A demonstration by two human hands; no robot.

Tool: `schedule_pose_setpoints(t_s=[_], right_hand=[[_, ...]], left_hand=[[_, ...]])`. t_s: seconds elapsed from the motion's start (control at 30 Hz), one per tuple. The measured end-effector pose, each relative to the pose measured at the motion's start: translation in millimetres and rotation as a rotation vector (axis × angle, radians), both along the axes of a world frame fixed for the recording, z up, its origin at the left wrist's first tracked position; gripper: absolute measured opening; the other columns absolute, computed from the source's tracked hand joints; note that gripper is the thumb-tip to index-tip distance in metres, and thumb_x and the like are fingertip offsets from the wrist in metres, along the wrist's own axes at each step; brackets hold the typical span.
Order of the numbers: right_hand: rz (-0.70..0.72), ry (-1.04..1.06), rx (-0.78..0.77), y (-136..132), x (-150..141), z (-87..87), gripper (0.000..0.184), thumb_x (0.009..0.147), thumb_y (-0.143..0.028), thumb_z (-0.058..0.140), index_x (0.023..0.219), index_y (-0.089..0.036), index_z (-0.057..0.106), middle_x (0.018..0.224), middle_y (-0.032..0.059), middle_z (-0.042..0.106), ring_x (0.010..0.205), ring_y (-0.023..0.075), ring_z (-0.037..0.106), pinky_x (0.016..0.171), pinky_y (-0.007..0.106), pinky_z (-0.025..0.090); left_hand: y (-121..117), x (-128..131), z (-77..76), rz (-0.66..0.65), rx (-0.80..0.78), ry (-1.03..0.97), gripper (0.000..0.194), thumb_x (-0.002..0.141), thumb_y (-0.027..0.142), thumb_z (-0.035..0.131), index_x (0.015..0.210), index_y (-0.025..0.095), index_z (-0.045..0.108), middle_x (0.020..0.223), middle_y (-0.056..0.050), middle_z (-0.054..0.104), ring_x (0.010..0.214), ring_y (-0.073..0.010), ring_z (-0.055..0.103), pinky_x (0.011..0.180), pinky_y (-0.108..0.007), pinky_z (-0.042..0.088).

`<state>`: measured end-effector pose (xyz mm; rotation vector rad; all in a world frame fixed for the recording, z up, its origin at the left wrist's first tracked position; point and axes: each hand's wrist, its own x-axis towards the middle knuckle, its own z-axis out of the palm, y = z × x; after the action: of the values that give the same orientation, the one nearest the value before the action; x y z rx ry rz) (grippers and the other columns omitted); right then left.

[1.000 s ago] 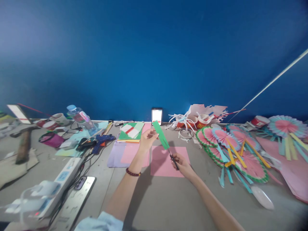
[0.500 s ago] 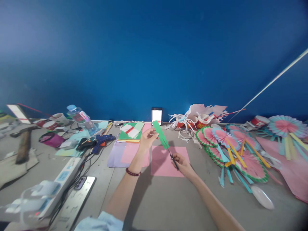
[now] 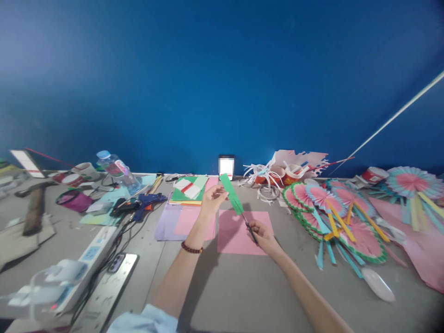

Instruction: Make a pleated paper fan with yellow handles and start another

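Observation:
Between thumb and fingers, my left hand point(image 3: 215, 199) pinches a green paper strip point(image 3: 231, 192) by its left edge, holding it up above the table. My right hand point(image 3: 262, 235) is closed round the handles of dark scissors point(image 3: 251, 231). Their blades point up and to the left and lie in the lower end of the strip, where a slit shows along the paper. Beneath both hands, a pink paper sheet point(image 3: 227, 245) lies flat on the grey table.
Left of the hands lie stacked coloured papers point(image 3: 164, 226), a blue glue gun point(image 3: 147, 203), a power strip point(image 3: 86, 263), a phone point(image 3: 116, 263) and a bottle point(image 3: 118, 171). On the right are folded paper fans point(image 3: 362, 236), paper cups point(image 3: 293, 175) and a white oval object point(image 3: 378, 284).

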<state>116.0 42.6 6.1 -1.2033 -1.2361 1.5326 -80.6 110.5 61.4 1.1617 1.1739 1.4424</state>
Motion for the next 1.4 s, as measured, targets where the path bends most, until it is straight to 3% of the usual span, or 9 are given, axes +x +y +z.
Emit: schedule_pose_setpoints(t_s=[0.8,1.17,1.4], right_hand=[[-0.023,0.010,-0.062,-1,0,10.4,0.046,0.050,-0.051,0.080,0.066,-0.020,0.049,0.047,-0.0079,0.042,0.041,0.0040,0.028,0.036,0.017,0.019],[-0.053,0.015,-0.062,-2,-2,14.4,0.047,0.049,-0.052,0.080,0.066,-0.019,0.051,0.044,-0.0081,0.043,0.038,0.0031,0.028,0.035,0.017,0.019],[-0.083,0.029,-0.073,-2,-2,14.3,0.047,0.045,-0.050,0.082,0.064,-0.020,0.051,0.047,-0.0062,0.046,0.040,0.0039,0.031,0.036,0.018,0.020]], left_hand=[[-2,0,6.2,-0.005,0.000,-0.013,0.021,0.068,0.026,0.073,0.086,0.018,0.065,0.081,-0.006,0.066,0.063,-0.0152,0.062,0.063,-0.032,0.052],[-3,1,8.1,0.008,-0.016,0.005,0.029,0.066,0.032,0.073,0.087,0.015,0.064,0.082,-0.005,0.066,0.064,-0.0147,0.063,0.063,-0.029,0.051],[-2,0,6.2,0.007,-0.006,0.009,0.020,0.067,0.028,0.073,0.083,0.019,0.064,0.080,-0.004,0.066,0.063,-0.0154,0.063,0.063,-0.032,0.051]])
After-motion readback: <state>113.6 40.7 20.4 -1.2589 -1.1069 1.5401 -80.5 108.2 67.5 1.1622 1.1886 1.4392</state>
